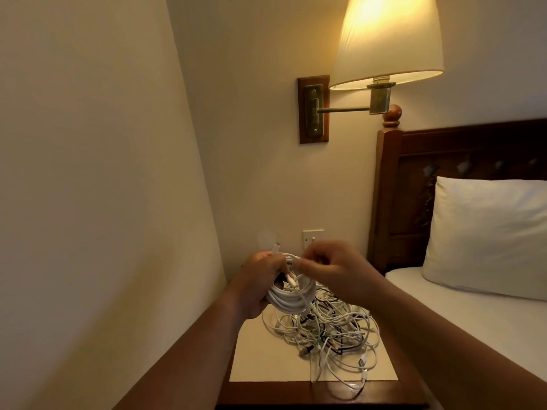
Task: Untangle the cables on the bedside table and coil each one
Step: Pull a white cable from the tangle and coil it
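My left hand [260, 279] grips a thick coil of white cable [291, 297], held up above the bedside table [257, 362]. A plug end of that cable sticks up above my left fingers. My right hand [328, 267] is blurred and pinches a strand of the same cable at the top of the coil. Below the hands a tangled pile of cables [328, 332], mostly white with a few dark ones, lies on the table's pale top. Some strands trail over the table's front edge.
The table stands in a corner, with a wall [103, 202] close on the left and a bed [473, 321] with a pillow on the right. A wall socket [312, 236] sits behind the hands. A lit swing-arm lamp [384, 45] hangs overhead.
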